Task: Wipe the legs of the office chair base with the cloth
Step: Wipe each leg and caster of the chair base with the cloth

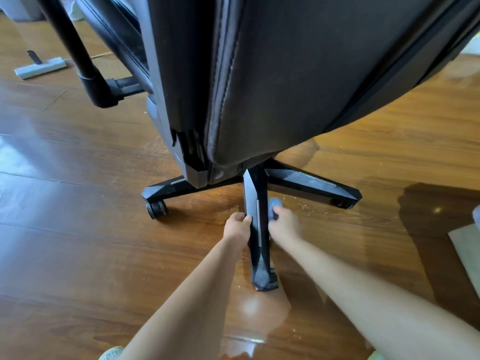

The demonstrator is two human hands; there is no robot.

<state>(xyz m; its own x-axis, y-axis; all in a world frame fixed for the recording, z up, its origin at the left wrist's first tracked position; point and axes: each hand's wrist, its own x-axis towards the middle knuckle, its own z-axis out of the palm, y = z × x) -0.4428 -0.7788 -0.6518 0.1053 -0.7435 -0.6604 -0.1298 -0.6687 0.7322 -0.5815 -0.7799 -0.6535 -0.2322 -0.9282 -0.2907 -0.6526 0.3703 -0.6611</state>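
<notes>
A black office chair fills the upper view, and its star base stands on the wooden floor. The near leg (255, 229) points straight toward me and ends in a castor. My left hand (237, 226) grips that leg's left edge, fingers curled round it. My right hand (284, 222) holds a small blue cloth (274, 206) bunched against the leg's right side; this hand is blurred. A left leg (166, 189) and a right leg (314, 184) spread out sideways. The chair back hides the base's hub and far legs.
A flat mop head (40, 67) lies on the floor at far left. A black desk leg (85, 71) stands left of the chair. A pale mat (467, 250) lies at the right edge. The floor (78, 242) is glossy brown wood.
</notes>
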